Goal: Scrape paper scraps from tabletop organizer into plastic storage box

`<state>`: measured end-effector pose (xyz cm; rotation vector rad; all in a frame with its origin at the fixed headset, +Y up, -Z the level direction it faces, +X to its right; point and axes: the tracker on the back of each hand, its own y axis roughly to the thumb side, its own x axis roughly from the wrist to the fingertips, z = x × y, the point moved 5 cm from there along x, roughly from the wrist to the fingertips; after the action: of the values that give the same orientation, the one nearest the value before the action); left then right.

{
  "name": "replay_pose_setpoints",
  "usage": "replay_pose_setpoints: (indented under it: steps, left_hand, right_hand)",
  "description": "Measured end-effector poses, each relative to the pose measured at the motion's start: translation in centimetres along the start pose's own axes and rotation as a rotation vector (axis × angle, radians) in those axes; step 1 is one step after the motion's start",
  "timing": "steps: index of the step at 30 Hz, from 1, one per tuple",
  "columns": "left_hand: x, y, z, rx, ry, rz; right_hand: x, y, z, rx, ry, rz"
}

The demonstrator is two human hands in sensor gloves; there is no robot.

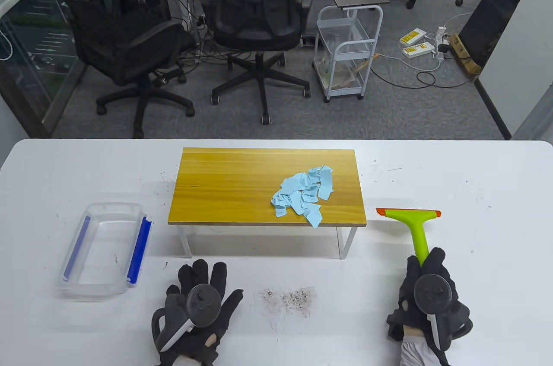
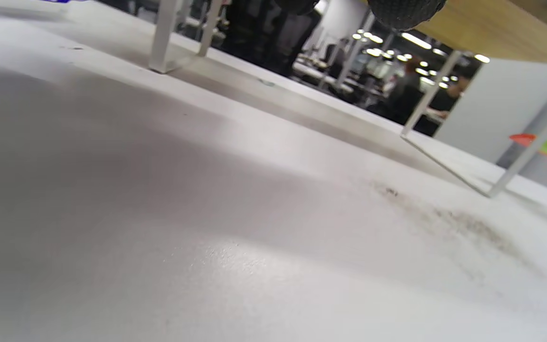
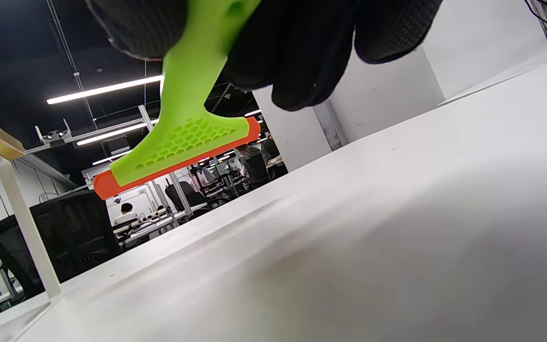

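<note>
My right hand (image 1: 425,286) grips the green scraper (image 1: 414,223).
My left hand (image 1: 196,297) lies flat and open on the worktop (image 1: 475,253), holding nothing; blue paper scraps (image 1: 304,195) sit on the organizer (image 1: 242,180).

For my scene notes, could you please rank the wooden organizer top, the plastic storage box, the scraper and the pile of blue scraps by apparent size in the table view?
1. wooden organizer top
2. plastic storage box
3. pile of blue scraps and scraper: too close to rank, since the right hand hides part of the handle.
</note>
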<state>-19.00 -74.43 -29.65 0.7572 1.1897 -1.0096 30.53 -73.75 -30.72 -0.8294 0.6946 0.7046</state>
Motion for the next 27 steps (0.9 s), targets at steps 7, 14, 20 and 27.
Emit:
replay_pose_setpoints:
  steps: [7,14,20,27]
  left_hand:
    - [-2.1,-2.9,-4.3,-0.41,0.116,0.04]
    - [-3.9,-11.8,-10.4,-0.703,0.368,-0.095]
    - [-3.7,-19.7,-11.5,-0.665,0.367,-0.485]
    - [-3.2,-24.6,-6.6,-0.666,0.34,-0.884]
  right_hand:
    - [0.1,-0.8,0.7,0.058,-0.015,-0.021]
    - [0.2,-1.5,0.7,0.134,0.007,-0.056]
    - [0.2,-1.8,0.9,0.188,0.01,-0.073]
    - [0.3,-2.1,1.0,0.202,0.005,-0.071]
